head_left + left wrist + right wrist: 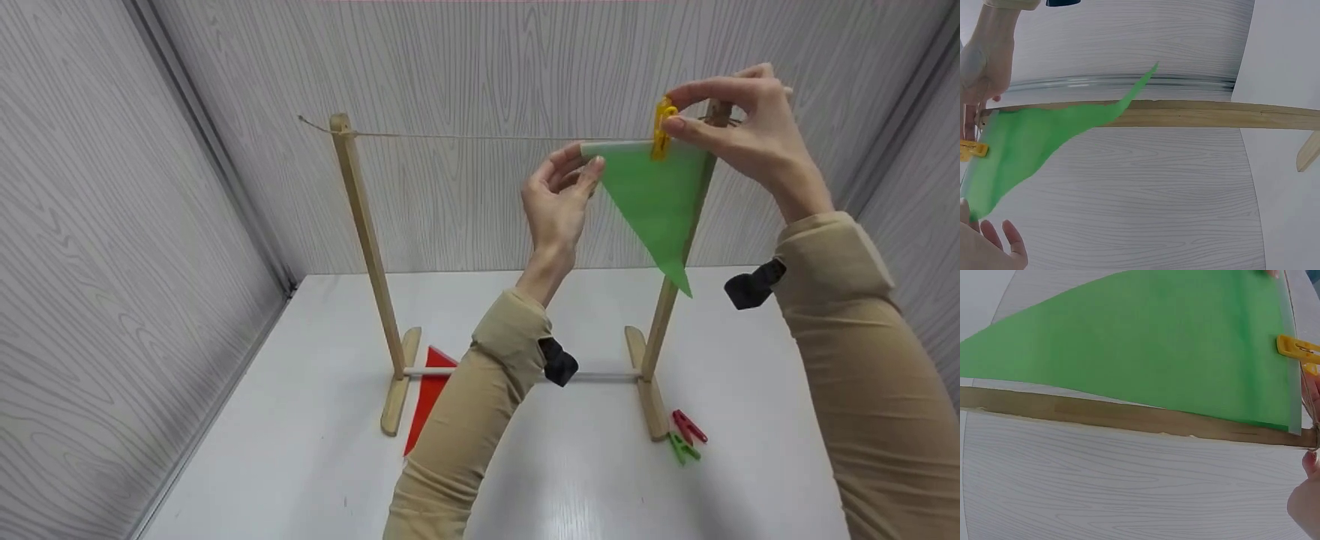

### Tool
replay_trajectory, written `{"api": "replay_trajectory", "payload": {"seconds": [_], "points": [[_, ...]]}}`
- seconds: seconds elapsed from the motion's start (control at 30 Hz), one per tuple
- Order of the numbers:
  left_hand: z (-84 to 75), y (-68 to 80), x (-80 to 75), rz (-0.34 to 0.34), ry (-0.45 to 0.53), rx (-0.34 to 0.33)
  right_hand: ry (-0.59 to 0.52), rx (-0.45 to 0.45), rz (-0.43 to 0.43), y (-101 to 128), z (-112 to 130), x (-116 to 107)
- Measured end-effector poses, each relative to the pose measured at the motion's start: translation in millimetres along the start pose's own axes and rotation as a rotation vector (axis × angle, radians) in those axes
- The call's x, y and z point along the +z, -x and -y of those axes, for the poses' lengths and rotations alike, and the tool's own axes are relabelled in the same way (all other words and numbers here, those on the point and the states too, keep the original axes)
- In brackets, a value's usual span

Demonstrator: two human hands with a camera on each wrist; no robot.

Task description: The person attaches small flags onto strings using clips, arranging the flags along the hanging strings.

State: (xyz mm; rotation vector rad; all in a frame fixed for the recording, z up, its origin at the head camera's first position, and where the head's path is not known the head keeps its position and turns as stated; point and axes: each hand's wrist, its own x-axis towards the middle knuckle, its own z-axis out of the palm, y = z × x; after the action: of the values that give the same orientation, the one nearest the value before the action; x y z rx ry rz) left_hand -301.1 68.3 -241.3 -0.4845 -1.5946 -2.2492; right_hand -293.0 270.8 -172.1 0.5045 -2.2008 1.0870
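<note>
A green triangular flag [654, 199] hangs point down from the string [465, 136] stretched between the two posts of a wooden stand [365, 232]. A yellow clothespin [661, 126] sits on the flag's top edge near the right post. My right hand [670, 112] pinches that clothespin between thumb and fingers. My left hand [581, 161] pinches the flag's top left corner at the string. In the right wrist view the green flag [1145, 343] fills the frame with the yellow clothespin [1297, 349] at its edge. In the left wrist view the green flag [1033, 146] lies before the post [1213, 115].
A red flag [427, 390] lies flat on the white table [315, 450] by the stand's left foot. A red clothespin [688, 426] and a green clothespin [682, 448] lie beside the right foot. Grey panelled walls close in the table on three sides.
</note>
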Motion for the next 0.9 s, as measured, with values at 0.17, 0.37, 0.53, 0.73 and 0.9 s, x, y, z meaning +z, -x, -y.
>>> {"api": "replay_trajectory", "payload": {"seconds": [0.17,0.37,0.53,0.73,0.9], "points": [[7.7,3.6,-11.6,0.024,-0.054,0.010,-0.055,-0.047,-0.076,3.4,-4.6,4.5],[28.8,15.8,-34.4,0.070,-0.151,-0.004,-0.173,-0.155,-0.277,14.3,-9.1,15.6],[49.8,30.1,-59.3,0.088,-0.168,-0.068,-0.327,-0.167,-0.498,35.1,-2.9,36.1],[76.7,48.0,-83.3,0.118,-0.178,-0.163,-0.483,-0.107,-0.680,67.5,2.5,64.0],[95.7,62.1,-101.3,0.154,-0.200,-0.216,-0.563,-0.093,-0.734,87.0,-19.1,84.4]]}}
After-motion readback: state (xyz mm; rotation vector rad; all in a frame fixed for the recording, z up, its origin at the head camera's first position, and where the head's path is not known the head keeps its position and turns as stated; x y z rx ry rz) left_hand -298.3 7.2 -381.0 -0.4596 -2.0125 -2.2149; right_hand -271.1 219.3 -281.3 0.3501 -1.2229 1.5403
